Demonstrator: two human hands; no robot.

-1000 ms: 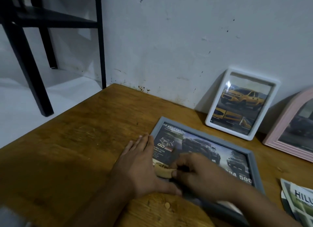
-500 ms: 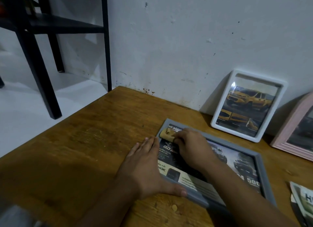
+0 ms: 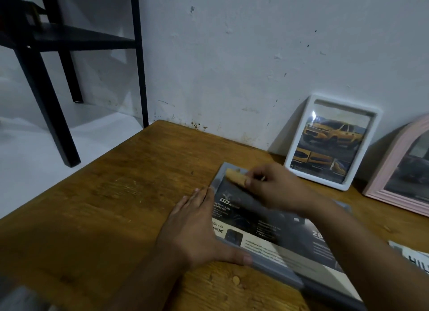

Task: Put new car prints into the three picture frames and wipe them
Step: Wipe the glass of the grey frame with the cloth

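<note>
Near the table's (image 3: 97, 208) front edge I see the left hand (image 3: 195, 231) pressing flat against the grey frame (image 3: 274, 267); right hand (image 3: 276, 187) pinches a rolled tan cloth (image 3: 235, 177) on its far corner. White frame (image 3: 332, 141) and pink frame (image 3: 399, 169) lean on the wall.

1. A wooden table (image 3: 116, 206) with a worn, scratched top meets the wall.
2. A white wall (image 3: 243, 55) behind it shows dark specks and stains.
3. A black shelf frame (image 3: 76, 39) stands on the pale floor (image 3: 27, 152) at the left.
</note>
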